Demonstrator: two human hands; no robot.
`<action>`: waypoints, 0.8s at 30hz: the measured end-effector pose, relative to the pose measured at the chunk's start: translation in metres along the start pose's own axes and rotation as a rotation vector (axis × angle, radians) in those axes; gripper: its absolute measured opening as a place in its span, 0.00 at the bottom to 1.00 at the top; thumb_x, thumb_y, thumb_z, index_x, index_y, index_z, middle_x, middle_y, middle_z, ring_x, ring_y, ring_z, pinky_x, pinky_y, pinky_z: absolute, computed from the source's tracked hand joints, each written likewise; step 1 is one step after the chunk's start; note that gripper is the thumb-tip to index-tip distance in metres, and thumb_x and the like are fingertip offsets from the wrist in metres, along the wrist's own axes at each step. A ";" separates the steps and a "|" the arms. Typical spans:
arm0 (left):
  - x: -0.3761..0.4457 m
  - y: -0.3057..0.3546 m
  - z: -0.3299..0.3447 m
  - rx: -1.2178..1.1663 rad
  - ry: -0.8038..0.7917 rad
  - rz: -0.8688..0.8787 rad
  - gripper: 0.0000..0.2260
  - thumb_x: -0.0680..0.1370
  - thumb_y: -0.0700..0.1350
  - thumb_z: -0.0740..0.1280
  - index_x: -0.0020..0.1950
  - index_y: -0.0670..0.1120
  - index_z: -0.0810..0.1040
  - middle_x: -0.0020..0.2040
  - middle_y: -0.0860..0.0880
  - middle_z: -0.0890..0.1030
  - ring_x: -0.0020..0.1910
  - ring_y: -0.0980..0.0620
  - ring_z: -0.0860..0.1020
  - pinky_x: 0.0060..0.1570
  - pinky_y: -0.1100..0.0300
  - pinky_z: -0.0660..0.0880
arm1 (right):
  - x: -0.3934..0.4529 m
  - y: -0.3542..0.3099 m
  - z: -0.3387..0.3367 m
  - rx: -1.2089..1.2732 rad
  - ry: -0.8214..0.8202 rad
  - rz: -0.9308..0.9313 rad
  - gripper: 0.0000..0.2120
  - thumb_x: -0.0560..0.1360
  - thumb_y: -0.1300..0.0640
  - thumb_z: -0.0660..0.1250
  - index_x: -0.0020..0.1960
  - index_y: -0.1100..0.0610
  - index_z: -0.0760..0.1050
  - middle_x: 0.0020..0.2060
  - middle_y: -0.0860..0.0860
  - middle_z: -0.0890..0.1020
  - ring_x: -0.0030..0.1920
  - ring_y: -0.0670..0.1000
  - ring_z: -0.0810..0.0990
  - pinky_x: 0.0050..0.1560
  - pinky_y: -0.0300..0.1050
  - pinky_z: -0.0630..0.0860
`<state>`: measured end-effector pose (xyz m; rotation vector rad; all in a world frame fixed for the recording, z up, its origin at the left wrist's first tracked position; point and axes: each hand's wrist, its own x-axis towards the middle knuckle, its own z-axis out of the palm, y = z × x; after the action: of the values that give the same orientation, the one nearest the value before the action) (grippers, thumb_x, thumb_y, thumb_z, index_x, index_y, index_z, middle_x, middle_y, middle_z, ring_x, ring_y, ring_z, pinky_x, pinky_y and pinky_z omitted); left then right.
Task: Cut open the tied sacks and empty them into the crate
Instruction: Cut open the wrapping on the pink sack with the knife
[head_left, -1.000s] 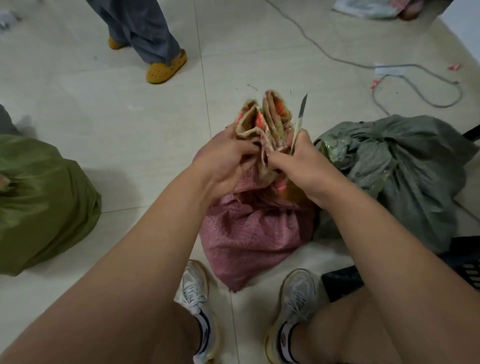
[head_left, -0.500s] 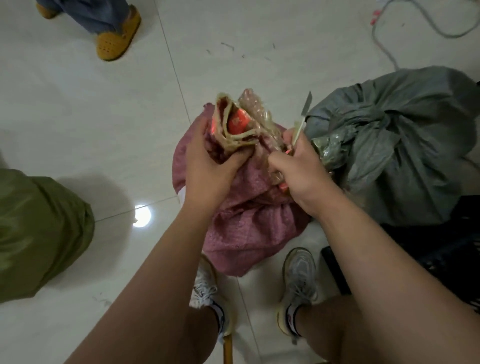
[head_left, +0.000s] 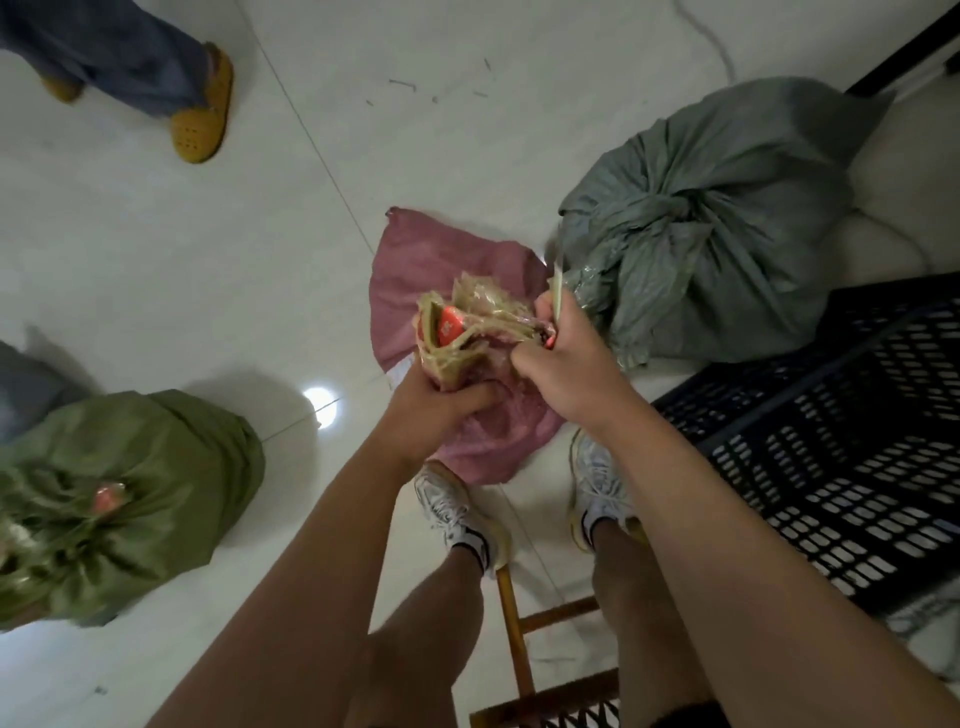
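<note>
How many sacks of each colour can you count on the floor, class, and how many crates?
Pink sack: 1, held at its taped neck by the left hand and right hand
Grey sack: 1
Green sack: 1
Black crate: 1
Total: 3 sacks and 1 crate, 4 things

No readable text; only a blurred white mark on the red packet (head_left: 450, 326) in the sack mouth

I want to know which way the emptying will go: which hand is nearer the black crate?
Right. The right hand is beside the black crate; the left hand grips the pink sack farther away.
</note>
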<state>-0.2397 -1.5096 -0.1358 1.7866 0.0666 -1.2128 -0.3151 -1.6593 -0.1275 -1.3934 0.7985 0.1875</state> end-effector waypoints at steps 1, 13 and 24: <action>-0.003 0.009 0.003 -0.004 -0.006 -0.016 0.19 0.68 0.37 0.77 0.58 0.44 0.81 0.52 0.47 0.85 0.53 0.49 0.83 0.51 0.55 0.79 | -0.004 -0.010 -0.004 -0.003 -0.010 0.000 0.15 0.73 0.67 0.62 0.45 0.53 0.58 0.34 0.49 0.63 0.28 0.45 0.61 0.28 0.36 0.61; -0.043 0.055 0.010 0.052 0.287 -0.085 0.06 0.69 0.40 0.72 0.41 0.51 0.82 0.43 0.45 0.84 0.47 0.41 0.82 0.50 0.47 0.79 | -0.041 -0.069 0.010 0.007 0.022 0.077 0.17 0.73 0.66 0.67 0.45 0.52 0.60 0.36 0.47 0.68 0.29 0.38 0.67 0.29 0.30 0.65; -0.048 0.077 -0.045 0.072 0.198 -0.034 0.05 0.77 0.43 0.68 0.49 0.53 0.81 0.45 0.53 0.82 0.47 0.53 0.80 0.52 0.55 0.77 | -0.047 -0.092 0.072 0.234 0.385 0.175 0.23 0.70 0.56 0.76 0.54 0.56 0.64 0.52 0.50 0.78 0.50 0.45 0.79 0.45 0.35 0.77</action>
<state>-0.1937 -1.4999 -0.0455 1.9710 0.1696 -1.0705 -0.2702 -1.5968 -0.0282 -1.1509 1.2231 -0.0423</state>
